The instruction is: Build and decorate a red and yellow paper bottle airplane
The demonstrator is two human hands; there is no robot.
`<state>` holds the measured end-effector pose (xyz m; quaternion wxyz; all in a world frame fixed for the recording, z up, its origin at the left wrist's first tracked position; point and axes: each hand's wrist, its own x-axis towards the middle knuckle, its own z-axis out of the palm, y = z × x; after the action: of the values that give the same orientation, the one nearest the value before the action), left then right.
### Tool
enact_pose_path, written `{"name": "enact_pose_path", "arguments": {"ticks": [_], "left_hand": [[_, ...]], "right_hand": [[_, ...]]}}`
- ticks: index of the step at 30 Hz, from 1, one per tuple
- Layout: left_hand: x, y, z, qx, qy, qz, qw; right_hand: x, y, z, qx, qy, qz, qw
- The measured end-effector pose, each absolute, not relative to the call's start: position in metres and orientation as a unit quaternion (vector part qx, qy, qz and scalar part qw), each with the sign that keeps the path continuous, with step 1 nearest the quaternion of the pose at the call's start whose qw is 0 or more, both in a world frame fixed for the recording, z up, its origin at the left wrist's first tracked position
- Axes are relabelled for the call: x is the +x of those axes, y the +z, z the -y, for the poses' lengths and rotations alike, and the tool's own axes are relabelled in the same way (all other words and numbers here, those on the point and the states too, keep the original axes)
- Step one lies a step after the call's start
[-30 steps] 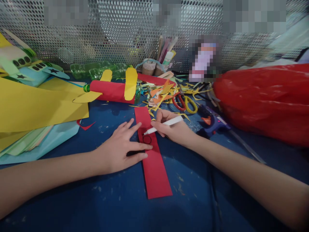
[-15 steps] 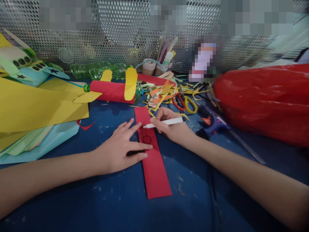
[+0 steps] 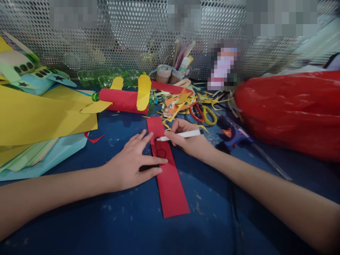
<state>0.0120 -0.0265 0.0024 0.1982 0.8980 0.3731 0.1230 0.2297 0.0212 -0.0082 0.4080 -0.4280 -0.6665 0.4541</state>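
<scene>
A strip of red paper (image 3: pixel 174 191) lies lengthwise on the blue table, with a small black circle and a short line drawn on it. My left hand (image 3: pixel 132 159) rests flat with fingers spread, several fingertips touching the strip's left part. Between the thumb and fingers of my right hand (image 3: pixel 191 141) is a white marker (image 3: pixel 187 134), its tip on the paper just above the circle. Beyond the strip sits a bottle wrapped in red paper (image 3: pixel 120 100) with yellow paper wings, shaped like a plane.
Yellow paper sheets (image 3: pixel 47 117) cover the left side. Behind the strip are paper scraps (image 3: pixel 175 102) and scissors (image 3: pixel 209 115). At right lie a glue gun (image 3: pixel 236 134) and a large red plastic bag (image 3: pixel 289 109). Green bottles (image 3: pixel 106 76) stand by the mesh panel (image 3: pixel 138 28).
The red strip has turned very slightly, its near end a little to the right. Both hands have barely moved; the marker tip stays near the same spot.
</scene>
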Motion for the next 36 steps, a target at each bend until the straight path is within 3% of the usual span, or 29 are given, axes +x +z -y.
{"name": "enact_pose_path", "arguments": {"ticks": [9, 26, 36], "left_hand": [[0.011, 0.0, 0.027, 0.898, 0.133, -0.372, 0.192], [0.011, 0.001, 0.026, 0.898, 0.14, -0.368, 0.196], [0.012, 0.0, 0.027, 0.897, 0.141, -0.371, 0.193]], "right_hand": [[0.229, -0.006, -0.024, -0.435, 0.432, 0.639, 0.465], [0.234, -0.006, -0.03, -0.42, 0.45, 0.664, 0.424], [0.235, -0.007, -0.033, -0.432, 0.423, 0.657, 0.449]]}}
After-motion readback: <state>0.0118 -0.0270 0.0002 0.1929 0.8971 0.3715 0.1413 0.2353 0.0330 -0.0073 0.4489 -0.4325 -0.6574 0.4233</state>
